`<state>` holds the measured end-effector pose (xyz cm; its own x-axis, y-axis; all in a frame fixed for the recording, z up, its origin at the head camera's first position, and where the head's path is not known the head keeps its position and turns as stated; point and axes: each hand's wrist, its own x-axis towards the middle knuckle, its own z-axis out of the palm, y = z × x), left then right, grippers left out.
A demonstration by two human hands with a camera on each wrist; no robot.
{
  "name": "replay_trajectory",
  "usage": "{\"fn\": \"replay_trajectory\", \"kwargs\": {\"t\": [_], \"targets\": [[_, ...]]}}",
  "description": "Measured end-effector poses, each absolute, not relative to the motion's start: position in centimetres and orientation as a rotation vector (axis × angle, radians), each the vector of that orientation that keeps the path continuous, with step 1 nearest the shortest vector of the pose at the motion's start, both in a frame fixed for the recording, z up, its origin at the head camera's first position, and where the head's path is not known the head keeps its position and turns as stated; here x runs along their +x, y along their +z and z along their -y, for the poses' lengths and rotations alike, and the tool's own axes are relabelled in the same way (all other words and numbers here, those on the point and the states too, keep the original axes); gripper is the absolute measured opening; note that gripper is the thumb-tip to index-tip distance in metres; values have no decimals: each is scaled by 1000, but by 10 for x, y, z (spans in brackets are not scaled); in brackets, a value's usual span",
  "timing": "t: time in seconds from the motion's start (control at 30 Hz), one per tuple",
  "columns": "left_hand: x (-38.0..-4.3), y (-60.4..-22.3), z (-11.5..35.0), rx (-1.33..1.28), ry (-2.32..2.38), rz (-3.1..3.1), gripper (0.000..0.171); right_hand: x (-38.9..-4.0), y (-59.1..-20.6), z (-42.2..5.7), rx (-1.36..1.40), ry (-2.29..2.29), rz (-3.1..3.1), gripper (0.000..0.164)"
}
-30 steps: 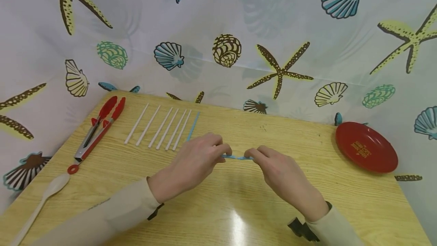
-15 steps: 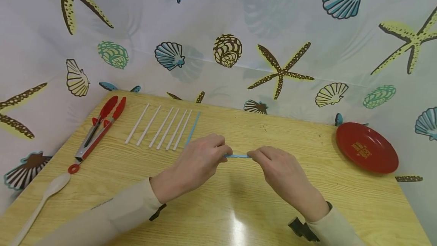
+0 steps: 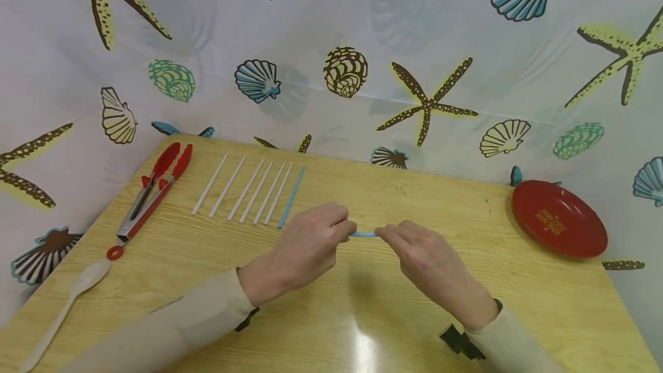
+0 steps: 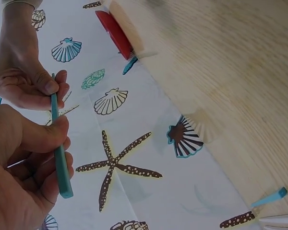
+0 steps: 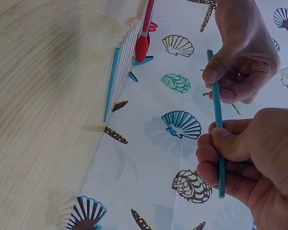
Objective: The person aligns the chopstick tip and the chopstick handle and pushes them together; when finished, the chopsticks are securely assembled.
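Note:
A slim blue chopstick (image 3: 365,234) is held above the table between both hands, roughly level in the head view. My left hand (image 3: 311,243) pinches one end with thumb and curled fingers. My right hand (image 3: 432,261) pinches the other end the same way. Only a short middle stretch shows between them in the head view. More of the chopstick (image 5: 217,108) appears in the right wrist view, running under both thumbs. The left wrist view has the chopstick's (image 4: 63,175) thicker squared end beyond the left fingers. Left of the hands, another blue chopstick (image 3: 292,197) lies on the table.
Several white chopsticks (image 3: 209,185) lie side by side left of the blue one. Red-tipped tongs (image 3: 154,191) and a pale spoon (image 3: 77,289) rest further left. At the right edge sits a red plate (image 3: 559,219). A shell-patterned cloth (image 3: 311,27) hangs behind the table (image 3: 456,212).
My left hand has shifted slightly to the right, and my right fingers have changed position a little on the chopstick. Both hands kept their hold. The head view has tilted slightly.

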<state>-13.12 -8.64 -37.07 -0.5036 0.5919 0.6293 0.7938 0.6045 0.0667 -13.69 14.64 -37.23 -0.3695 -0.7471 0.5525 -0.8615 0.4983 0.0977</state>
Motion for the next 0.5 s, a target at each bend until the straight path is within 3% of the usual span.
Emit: {"fn": "replay_trajectory", "kwargs": {"t": [0.5], "targets": [[-136,-386,85,-1026,-379,2393,16,-152,-364,-150,1358,227,2393,31]]}}
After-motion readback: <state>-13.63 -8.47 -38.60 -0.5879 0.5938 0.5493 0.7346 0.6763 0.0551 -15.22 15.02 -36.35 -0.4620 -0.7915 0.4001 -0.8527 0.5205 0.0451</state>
